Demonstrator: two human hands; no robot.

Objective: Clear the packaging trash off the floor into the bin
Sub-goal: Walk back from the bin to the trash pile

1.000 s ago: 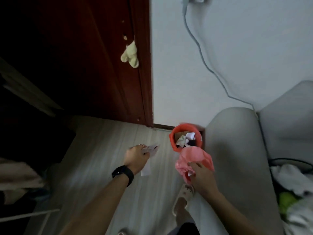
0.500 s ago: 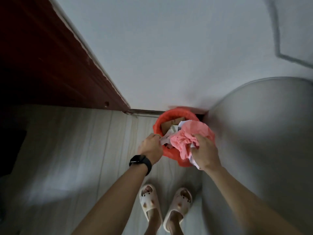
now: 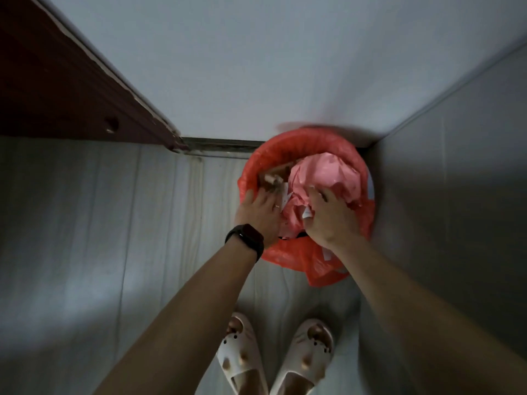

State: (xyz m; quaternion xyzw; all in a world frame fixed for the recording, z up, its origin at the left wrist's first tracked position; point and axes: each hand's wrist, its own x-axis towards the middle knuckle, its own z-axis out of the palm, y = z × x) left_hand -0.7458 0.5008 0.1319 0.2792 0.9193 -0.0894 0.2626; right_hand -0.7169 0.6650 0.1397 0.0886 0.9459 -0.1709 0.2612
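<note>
The pink wrapping (image 3: 322, 178), gripped above the bin (image 3: 285, 146) a moment earlier, now lies inside, pressed down by the flattened left hand (image 3: 258, 213) and right hand (image 3: 332, 220); load delivered.

1. This is a home, seen at a room corner where a pale painted wall (image 3: 256, 67) meets a light wood-plank floor (image 3: 99, 223).
2. A dark red-brown wooden door frame (image 3: 57, 89) fills the upper left.
3. A small round bin lined with a red plastic bag (image 3: 285, 146) stands at centre, beside grey upholstered furniture (image 3: 456, 209) at right.
4. Cream perforated house slippers (image 3: 305, 357) are on the person's feet at bottom centre.

Head-worn view, steeply downward, close above bin (image 3: 288, 148)
</note>
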